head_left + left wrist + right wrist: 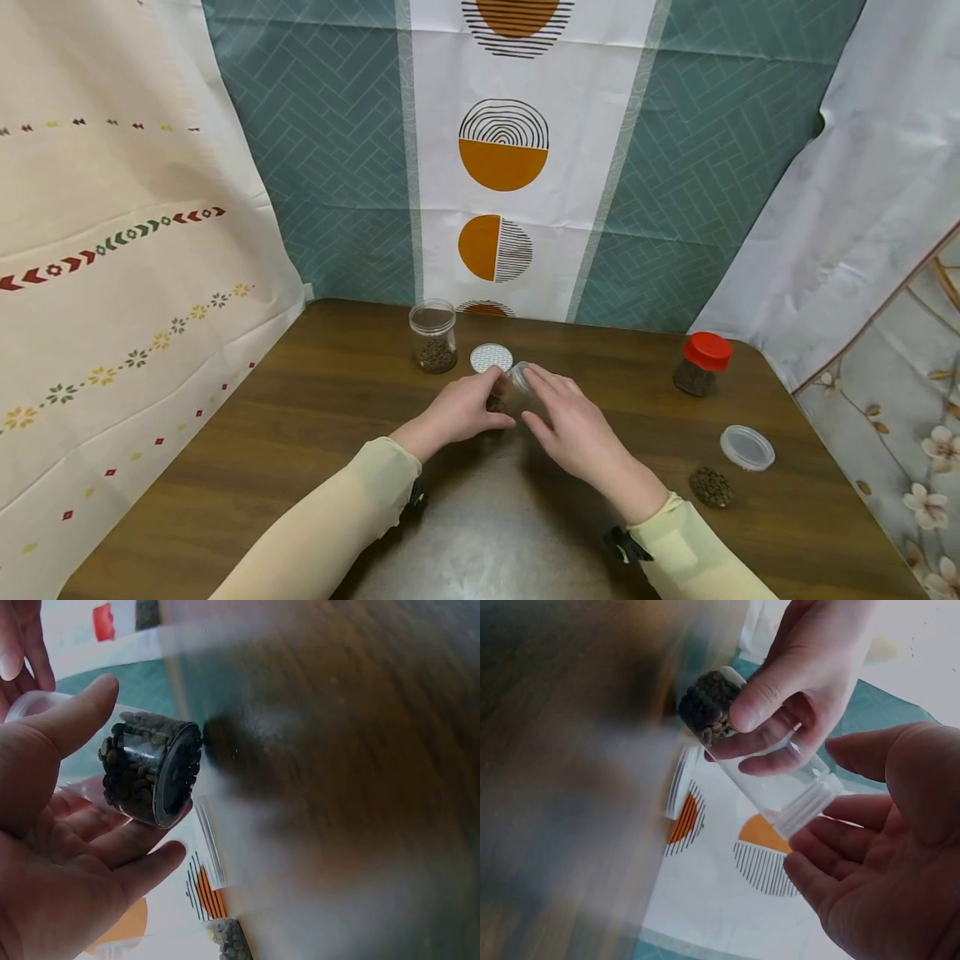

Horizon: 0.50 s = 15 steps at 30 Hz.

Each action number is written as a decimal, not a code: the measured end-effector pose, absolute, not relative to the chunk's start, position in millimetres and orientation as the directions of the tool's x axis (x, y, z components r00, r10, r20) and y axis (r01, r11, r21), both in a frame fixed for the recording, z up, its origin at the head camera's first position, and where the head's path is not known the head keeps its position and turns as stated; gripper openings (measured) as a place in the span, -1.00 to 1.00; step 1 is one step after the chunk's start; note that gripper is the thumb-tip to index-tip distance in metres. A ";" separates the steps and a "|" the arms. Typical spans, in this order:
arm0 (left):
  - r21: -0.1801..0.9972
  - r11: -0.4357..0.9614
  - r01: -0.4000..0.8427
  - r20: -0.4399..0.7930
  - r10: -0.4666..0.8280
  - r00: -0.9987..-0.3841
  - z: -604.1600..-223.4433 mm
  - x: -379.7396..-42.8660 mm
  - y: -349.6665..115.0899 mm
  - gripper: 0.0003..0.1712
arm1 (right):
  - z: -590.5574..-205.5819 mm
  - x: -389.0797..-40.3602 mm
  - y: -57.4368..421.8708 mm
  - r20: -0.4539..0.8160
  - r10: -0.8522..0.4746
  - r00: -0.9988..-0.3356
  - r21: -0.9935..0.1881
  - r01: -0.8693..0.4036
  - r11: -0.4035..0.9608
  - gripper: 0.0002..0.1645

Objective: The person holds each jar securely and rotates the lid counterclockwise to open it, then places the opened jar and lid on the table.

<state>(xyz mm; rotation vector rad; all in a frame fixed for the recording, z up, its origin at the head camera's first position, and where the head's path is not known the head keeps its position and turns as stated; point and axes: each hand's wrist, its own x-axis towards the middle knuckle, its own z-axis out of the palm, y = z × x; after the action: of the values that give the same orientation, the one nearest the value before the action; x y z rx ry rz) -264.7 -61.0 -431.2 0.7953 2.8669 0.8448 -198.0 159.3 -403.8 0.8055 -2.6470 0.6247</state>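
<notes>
My left hand (468, 407) grips a clear plastic jar (757, 787) around its body, thumb on one side and fingers on the other. Brown bean-like pieces (139, 761) fill its bottom end, and the jar tilts toward my right hand. At its ridged mouth end (808, 806), my right hand (573, 425) is spread with relaxed fingers, fingertips right at the rim. Just behind the jar, a round whitish lid (491, 358) lies on the table.
An uncovered clear jar (433, 337) partly filled with brown pieces stands at the back. To the right are a red-capped jar (702, 360), a translucent lid (747, 447) and a round cluster of brown pieces (710, 487). Curtains (345, 167) hang behind the wooden table (315, 417).
</notes>
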 end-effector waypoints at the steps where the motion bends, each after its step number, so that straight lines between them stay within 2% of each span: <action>1: 0.513 0.722 0.464 0.097 0.488 -0.867 -430.9 -264.0 -61.7 -0.30 | -403.1 -198.5 159.3 0.396 -0.448 -0.802 -0.325 -0.579 0.748 -0.23; 8: 0.504 0.730 0.461 0.095 0.484 -0.870 -428.1 -260.7 -63.8 -0.33 | -395.8 -208.5 156.6 0.349 -0.410 -0.843 -0.385 -0.528 0.757 -0.33; 15: 0.467 0.735 0.491 0.120 0.497 -0.859 -430.0 -258.0 -63.4 -0.32 | -394.9 -220.9 151.8 0.367 -0.373 -0.852 -0.401 -0.507 0.763 -0.37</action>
<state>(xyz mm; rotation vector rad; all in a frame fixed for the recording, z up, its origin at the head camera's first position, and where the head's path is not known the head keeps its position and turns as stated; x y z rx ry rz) -258.0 -63.4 -430.0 0.8303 2.9145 0.7787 -220.9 151.8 -394.9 0.6863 -2.6940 0.7249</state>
